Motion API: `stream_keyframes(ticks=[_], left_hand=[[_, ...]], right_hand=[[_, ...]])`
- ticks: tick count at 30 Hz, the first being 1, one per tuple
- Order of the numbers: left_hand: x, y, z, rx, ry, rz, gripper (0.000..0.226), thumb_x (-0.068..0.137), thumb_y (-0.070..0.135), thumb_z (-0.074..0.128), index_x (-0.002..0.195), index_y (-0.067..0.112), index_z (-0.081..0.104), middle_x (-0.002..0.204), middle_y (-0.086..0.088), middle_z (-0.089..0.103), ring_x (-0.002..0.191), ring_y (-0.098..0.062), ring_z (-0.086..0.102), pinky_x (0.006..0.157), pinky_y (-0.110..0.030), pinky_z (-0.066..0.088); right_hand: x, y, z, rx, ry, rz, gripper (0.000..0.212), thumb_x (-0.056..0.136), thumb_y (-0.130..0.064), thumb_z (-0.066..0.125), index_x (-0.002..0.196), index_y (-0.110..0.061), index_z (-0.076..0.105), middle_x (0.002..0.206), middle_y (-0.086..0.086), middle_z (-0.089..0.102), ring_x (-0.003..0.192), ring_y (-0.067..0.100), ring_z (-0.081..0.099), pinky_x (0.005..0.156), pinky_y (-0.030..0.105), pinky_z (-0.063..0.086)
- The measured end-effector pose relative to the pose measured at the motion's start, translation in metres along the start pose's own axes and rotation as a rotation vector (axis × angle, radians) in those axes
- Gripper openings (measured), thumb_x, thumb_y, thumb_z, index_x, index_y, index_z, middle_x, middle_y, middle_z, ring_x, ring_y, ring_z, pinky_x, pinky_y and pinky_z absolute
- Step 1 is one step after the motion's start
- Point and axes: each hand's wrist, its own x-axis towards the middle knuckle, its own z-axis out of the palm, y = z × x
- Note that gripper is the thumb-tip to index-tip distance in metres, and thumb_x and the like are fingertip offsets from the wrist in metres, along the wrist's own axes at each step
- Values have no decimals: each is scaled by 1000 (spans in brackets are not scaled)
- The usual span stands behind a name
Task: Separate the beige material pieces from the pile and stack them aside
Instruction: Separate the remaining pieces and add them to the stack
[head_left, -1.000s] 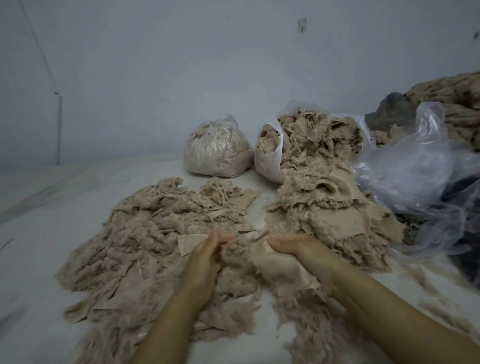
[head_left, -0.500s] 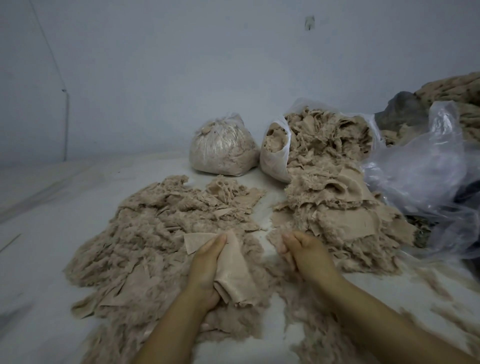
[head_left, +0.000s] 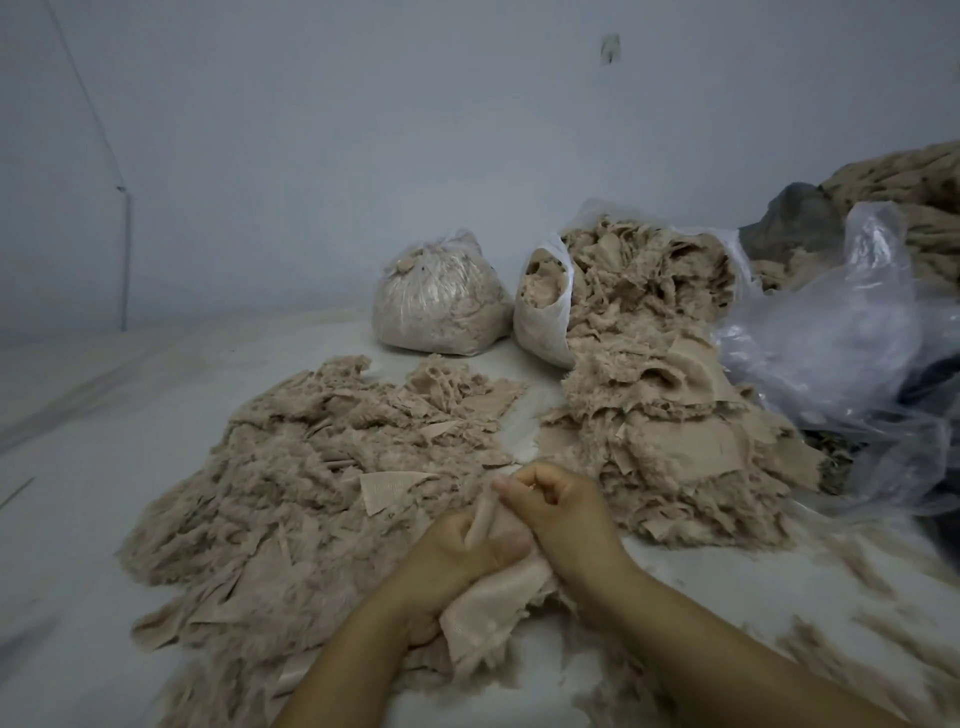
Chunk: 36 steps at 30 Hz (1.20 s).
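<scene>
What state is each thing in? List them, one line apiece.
Left hand: curled, gripping the beige piece.
Right hand: curled, pinching the same beige piece's top edge.
Beige piece: lifted, bunched between both hands.
Left pile: loose, spread on the white surface.
Right stack: layered, spilling from the open bag.
Open bag: open, lying tipped, full.
Tied bag: knotted shut, full.
Clear plastic sheet: crumpled.

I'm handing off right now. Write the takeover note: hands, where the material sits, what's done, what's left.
Left hand and right hand both grip one beige piece at front centre.
Fluffy spread lies to the left; stacked flat pieces lie to the right, below the open bag.
Done: many pieces are already stacked.
Left: work this piece free, set it aside, continue sorting.
</scene>
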Motion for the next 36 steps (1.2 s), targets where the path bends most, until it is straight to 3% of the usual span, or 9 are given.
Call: stream_keyframes(ticks=[4,7,11,16,20,23,26,30,36], left_hand=[[5,0,1,-171,140,72,24,74,33,70,86,14,76,91,-16,73,84,-26,71,65,-28,56],[8,2,-3,-171,278,61,31,73,32,68,90,6,71,84,-18,72,74,-28,71,59,-32,56],[7,7,-18,-379,385,12,13,87,18,60,90,6,62,56,-12,64,43,-22,60,38,-28,48],[10,1,-9,-296,303,-19,22,81,24,66,93,5,65,65,-13,68,52,-25,65,43,-29,51],[12,-6,12,-180,186,69,28,76,31,70,89,7,72,89,-21,72,78,-30,71,59,-30,56],[15,-7,7,-154,432,99,23,87,24,63,96,3,66,89,-20,72,71,-27,71,55,-31,55],[15,-6,2,-194,515,155,22,90,24,60,93,2,64,75,-12,73,63,-23,70,52,-29,54],[14,-8,3,-93,490,206,29,94,27,55,73,8,60,39,2,46,27,-9,37,31,-14,28],[22,-13,-7,-140,524,223,39,96,29,50,62,10,45,40,0,33,28,-9,22,34,-13,19]], right_hand=[[-5,-7,-4,-82,-103,149,55,87,-62,49,74,-10,61,64,1,63,59,16,59,59,31,49],[-14,-1,-6,128,-237,244,40,88,-40,63,57,-16,53,42,-4,44,34,7,36,36,17,31],[-11,6,-33,189,-91,261,33,90,-31,57,62,-16,49,41,-7,36,35,7,28,39,19,25],[-10,-9,-68,-264,-544,424,61,66,-74,55,56,-15,62,49,2,49,42,12,43,46,20,34],[-18,-4,-33,-28,-447,370,36,79,-47,70,88,-13,66,76,7,69,67,17,62,59,30,52],[-20,7,-15,64,-253,287,25,88,-22,68,70,-13,53,60,11,58,49,17,53,51,31,44],[-12,12,-15,127,-167,336,32,90,-21,65,63,-16,48,51,3,53,42,15,48,46,26,40],[-5,15,-8,121,13,305,27,96,-28,55,72,-16,50,70,6,52,68,20,48,68,35,39],[46,-26,-37,-146,142,48,25,89,-30,64,66,-20,62,49,-10,55,46,7,49,53,25,40]])
